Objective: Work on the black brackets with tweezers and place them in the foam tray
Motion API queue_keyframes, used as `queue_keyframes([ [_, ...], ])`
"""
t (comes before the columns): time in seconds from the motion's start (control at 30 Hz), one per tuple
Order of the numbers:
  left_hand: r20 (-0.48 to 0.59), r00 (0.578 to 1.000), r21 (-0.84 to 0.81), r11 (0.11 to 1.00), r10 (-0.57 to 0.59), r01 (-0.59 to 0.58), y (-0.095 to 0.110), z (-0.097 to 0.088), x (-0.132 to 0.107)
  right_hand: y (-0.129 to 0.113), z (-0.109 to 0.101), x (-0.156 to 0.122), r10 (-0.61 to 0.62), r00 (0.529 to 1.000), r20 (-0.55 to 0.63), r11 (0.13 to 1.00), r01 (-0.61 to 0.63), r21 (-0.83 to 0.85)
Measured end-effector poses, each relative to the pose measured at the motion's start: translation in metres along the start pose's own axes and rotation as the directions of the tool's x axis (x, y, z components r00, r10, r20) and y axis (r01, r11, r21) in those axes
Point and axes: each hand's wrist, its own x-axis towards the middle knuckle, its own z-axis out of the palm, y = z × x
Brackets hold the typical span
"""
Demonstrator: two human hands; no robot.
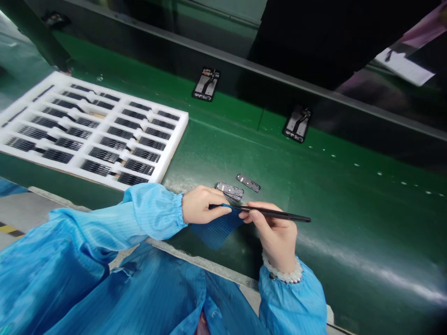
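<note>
Between the thumb and fingers of my left hand (205, 204) is the edge of a blue sheet with a fine grid (217, 229), hanging over the table's near side. My right hand (275, 228) is closed around black tweezers (286, 215); their tips point left and meet the sheet's upper edge beside my left fingers. Whether the tips pinch anything is too small to tell. Just beyond my hands lies a small stack of dark narrow phone parts (229, 190). One more such part (248, 182) rests apart, to the right of the stack.
A white foam tray (159, 174) with rows of dark slim parts stands on the left. Two opened phone panels (206, 84) lie farther back on the green surface (335, 204). Behind them runs a long metal rail (237, 59). A white sheet (405, 67) is at the upper right.
</note>
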Motion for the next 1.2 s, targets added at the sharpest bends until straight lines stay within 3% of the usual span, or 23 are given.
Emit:
queue_keyframes([
  [0.5, 0.053, 0.994, -0.074, 0.993, -0.092, 0.096, 0.000, 0.000, 0.000, 0.004, 0.000, -0.001, -0.033, 0.998, 0.062, 0.999, 0.031, 0.026],
  [0.8, 0.081, 0.985, -0.096, 0.983, -0.150, 0.157, -0.001, 0.001, -0.001, 0.002, 0.000, -0.002, -0.019, 0.999, 0.034, 0.999, 0.018, 0.038],
  [0.9, 0.035, 0.996, -0.030, 0.996, -0.086, 0.087, 0.000, 0.001, -0.001, 0.005, -0.001, 0.001, 0.033, 0.998, -0.052, 0.997, -0.028, 0.078],
  [1.0, -0.024, 0.998, 0.162, 0.985, 0.066, -0.062, -0.001, 0.002, -0.002, 0.012, -0.003, 0.009, 0.123, 0.966, -0.227, 0.988, -0.097, 0.120],
  [1.1, 0.027, 0.988, 0.309, 0.938, 0.155, -0.156, -0.004, 0.003, -0.002, 0.021, -0.003, 0.019, 0.198, 0.924, -0.326, 0.979, -0.173, 0.104],
  [1.2, 0.071, 0.985, 0.328, 0.928, 0.160, -0.175, -0.007, 0.005, -0.002, 0.027, -0.001, 0.026, 0.233, 0.917, -0.325, 0.972, -0.226, 0.060],
])
